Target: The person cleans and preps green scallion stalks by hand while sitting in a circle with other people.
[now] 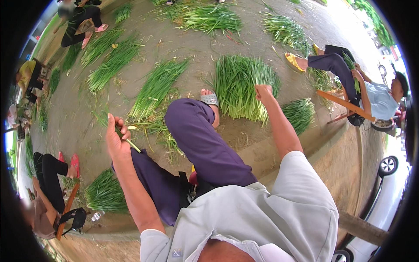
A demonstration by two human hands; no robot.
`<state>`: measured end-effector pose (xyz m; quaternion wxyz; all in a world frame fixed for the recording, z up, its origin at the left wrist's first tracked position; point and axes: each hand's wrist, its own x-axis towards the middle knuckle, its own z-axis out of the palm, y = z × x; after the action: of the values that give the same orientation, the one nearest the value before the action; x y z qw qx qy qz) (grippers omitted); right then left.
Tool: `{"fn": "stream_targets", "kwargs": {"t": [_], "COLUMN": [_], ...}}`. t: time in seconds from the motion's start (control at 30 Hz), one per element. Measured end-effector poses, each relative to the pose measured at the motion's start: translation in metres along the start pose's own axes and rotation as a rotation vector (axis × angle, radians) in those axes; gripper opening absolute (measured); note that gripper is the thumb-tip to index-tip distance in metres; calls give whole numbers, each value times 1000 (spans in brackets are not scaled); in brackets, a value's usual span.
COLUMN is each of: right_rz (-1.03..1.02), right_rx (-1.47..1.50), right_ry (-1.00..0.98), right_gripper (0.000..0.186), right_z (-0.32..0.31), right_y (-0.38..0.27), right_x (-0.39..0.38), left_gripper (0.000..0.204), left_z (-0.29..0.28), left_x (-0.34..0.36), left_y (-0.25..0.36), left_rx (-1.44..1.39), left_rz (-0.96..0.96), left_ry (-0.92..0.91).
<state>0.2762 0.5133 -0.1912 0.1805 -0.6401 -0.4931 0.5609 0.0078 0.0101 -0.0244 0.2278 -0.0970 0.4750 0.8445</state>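
In front of my left knee, my left hand (117,139) is closed around a leek-like green stalk (132,146), whose pale cut end sticks out below the fingers. My right arm reaches forward. At its end, my right hand (264,93) is closed at the right side of a big heap of long green stalks (238,85) with pale lower ends. Whatever the right fingers may hold is too small to make out. A looser row of green stalks (159,85) lies ahead of the left hand, with trimmed leaf scraps (162,131) around its near end.
More bundles lie on the ground, including a bundle (300,114) at right and another bundle (104,190) at left. A person (379,96) sits at right with stalks in hand; another person (49,203) sits at lower left. A plastic bottle (97,215) and a white car (384,205) flank me.
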Motion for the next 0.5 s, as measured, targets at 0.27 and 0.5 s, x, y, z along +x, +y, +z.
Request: {"fn": "stream_targets", "kwargs": {"t": [0.27, 0.5], "right_rz": [129, 212], "right_rx": [202, 393], "right_ry": [-140, -296], "right_gripper": [29, 23], "right_z": [-9, -30], "right_y": [55, 67], "right_x": [2, -12], "left_gripper": [29, 26], "left_z": [1, -14], "left_x": [-2, 17], "left_y": [1, -9], "left_rx": [-17, -36], "left_rz": [2, -36], "left_ry": [-4, -34]}}
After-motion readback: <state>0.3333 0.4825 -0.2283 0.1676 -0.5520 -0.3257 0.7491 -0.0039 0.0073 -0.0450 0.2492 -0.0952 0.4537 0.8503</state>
